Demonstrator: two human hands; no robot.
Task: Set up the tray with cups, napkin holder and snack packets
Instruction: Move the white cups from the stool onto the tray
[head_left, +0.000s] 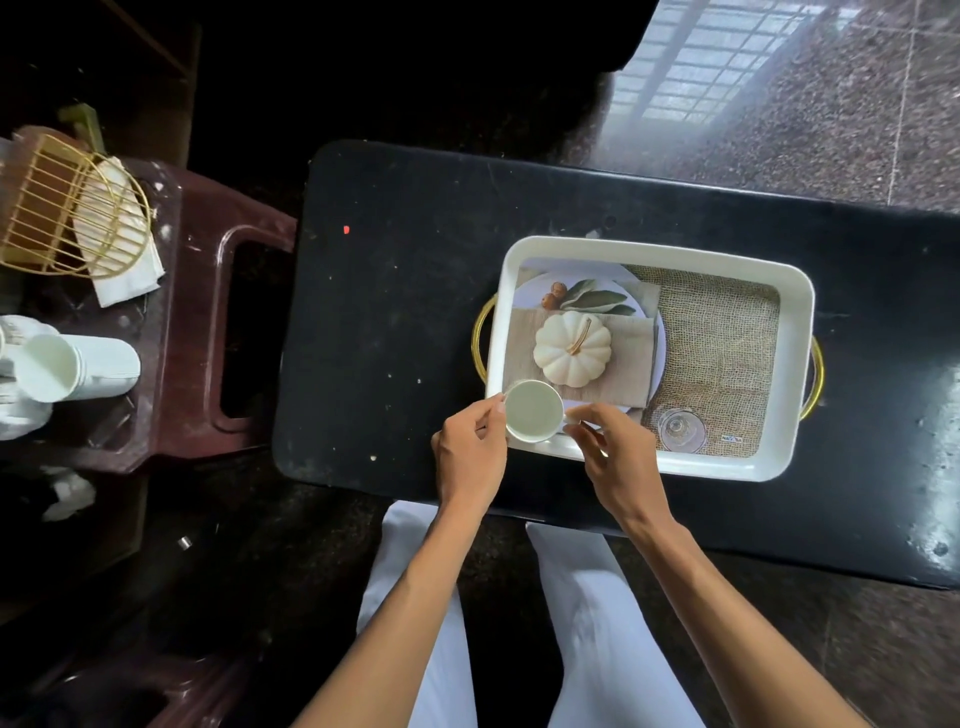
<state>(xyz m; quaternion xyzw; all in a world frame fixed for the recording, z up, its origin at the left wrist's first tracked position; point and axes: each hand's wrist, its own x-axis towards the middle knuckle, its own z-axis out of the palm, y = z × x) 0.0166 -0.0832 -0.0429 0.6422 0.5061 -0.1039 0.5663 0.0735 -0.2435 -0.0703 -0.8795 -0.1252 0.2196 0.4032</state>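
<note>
Cup (534, 411) is over the near-left corner of the tray (649, 249), mouth up, looks empty. It overlaps the tray's near wall; we can't tell if it's down on the tray floor or just above it.

Left hand (470, 447): narrow pinch, thumb and fingertip on the cup's left rim. Right hand (618, 457): fingers curled, tips on the cup's right side. So the cup sits between both hands, held from opposite sides.

Tray is white with gold handles, and it sits on the black table (395, 322). The pumpkin, leaves and burlap are print on the tray floor.

On the maroon stool (208, 218), well left of the tray, we see the gold wire napkin holder (67, 208) with napkins (124, 280) and a cup stack (83, 366) lying on its side.
</note>
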